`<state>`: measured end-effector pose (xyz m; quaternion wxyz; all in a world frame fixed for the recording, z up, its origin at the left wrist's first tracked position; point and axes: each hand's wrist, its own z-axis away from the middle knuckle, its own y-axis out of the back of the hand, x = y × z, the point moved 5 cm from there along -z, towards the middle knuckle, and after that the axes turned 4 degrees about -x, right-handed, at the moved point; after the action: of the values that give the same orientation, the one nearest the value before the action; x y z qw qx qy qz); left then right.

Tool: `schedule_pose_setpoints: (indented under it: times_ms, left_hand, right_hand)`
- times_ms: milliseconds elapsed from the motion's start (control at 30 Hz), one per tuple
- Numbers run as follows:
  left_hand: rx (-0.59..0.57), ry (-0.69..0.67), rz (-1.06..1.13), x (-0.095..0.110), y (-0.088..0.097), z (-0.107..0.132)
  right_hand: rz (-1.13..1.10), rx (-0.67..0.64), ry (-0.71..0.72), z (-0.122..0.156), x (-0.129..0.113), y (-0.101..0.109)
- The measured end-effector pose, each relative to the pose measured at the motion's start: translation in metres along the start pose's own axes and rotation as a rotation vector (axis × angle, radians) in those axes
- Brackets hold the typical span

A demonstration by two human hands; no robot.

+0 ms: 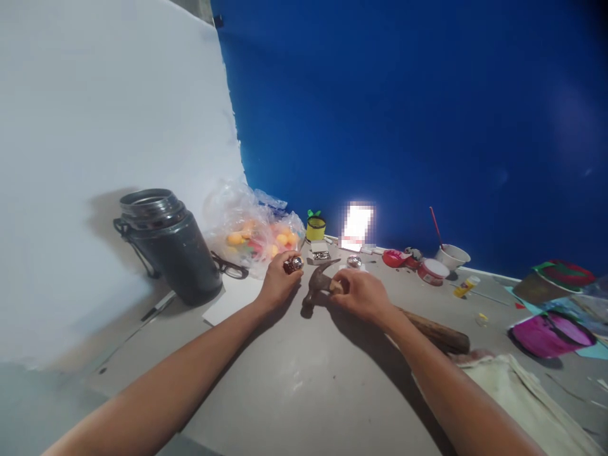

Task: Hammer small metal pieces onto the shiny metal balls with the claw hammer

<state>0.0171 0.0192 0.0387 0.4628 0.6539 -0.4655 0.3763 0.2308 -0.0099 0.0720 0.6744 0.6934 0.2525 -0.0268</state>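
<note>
My left hand point(278, 278) is closed around a small shiny silver ball point(294, 263), held just above the grey table point(285, 380). My right hand point(363, 292) grips a claw hammer point(319, 284) near its rusty head, the fingers wrapped over the top of the wooden handle point(437, 332), which runs back to the right under my forearm. The hammer head rests on the table between the two hands. A second silver ball point(354, 261) lies on the table just beyond my right hand.
A dark metal flask point(171, 247) stands at the left with black glasses point(230, 266) beside it. Behind are a plastic bag of coloured items point(251, 231), a yellow cup point(316, 228), a small box point(320, 252), red paint pots point(432, 271), a white cup with a brush point(451, 255), painted papers point(551, 332) and a cloth point(527, 392).
</note>
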Motion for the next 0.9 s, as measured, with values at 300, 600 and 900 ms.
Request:
schedule_pose_setpoints:
  times_ms: [300,600,900]
  left_hand:
    - [0.031,-0.056,-0.033,0.009,0.002,0.003]
    - [0.02,-0.144,-0.045,0.015,-0.002,0.007]
    - [-0.034,0.026,0.215,0.0,-0.007,0.004]
  right_hand:
    - [-0.032,-0.209,0.058,0.005,-0.02,-0.034]
    - [0.186,-0.164,0.181,0.008,-0.029,-0.03]
    - [0.518,-0.11,0.039,-0.055,-0.027,0.013]
